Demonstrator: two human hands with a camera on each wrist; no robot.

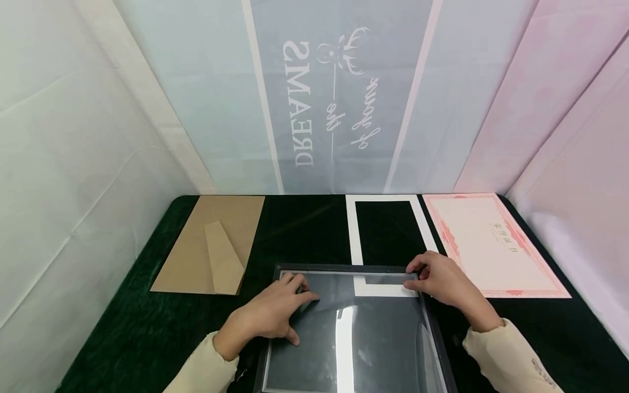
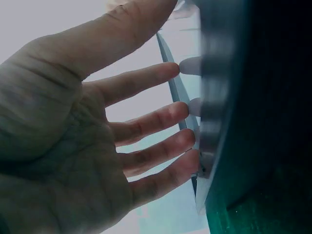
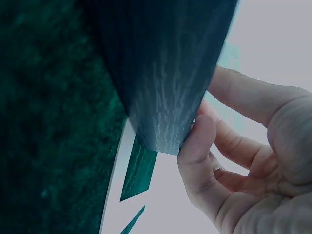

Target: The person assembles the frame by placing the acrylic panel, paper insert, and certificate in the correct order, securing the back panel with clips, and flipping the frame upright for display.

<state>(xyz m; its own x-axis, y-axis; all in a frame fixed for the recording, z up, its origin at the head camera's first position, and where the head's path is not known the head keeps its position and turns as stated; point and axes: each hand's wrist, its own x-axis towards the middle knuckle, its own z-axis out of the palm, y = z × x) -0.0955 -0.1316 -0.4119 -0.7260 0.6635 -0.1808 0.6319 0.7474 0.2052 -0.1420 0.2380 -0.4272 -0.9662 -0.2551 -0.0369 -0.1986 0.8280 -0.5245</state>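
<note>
A dark picture frame (image 1: 344,268) with a clear, glossy pane (image 1: 383,338) lies in front of the person, cut off by the bottom of the head view. My left hand (image 1: 275,308) is over its left side with fingers spread. In the left wrist view, the fingertips of that hand (image 2: 122,122) touch the shiny pane and meet their reflections. At the far right corner, my right hand (image 1: 444,278) grips the frame with bent fingers and thumb. The right wrist view shows the frame's dark side (image 3: 165,87) with the fingers of the right hand (image 3: 234,146) at its end.
Left of the frame lies a brown backing board (image 1: 184,245) with a fold-out stand (image 1: 223,262). A white mat (image 1: 355,234) extends partly beneath the frame, visible through the pane. To the right is a pink-bordered certificate sheet (image 1: 481,251). Dark green cloth (image 1: 118,327) covers the table.
</note>
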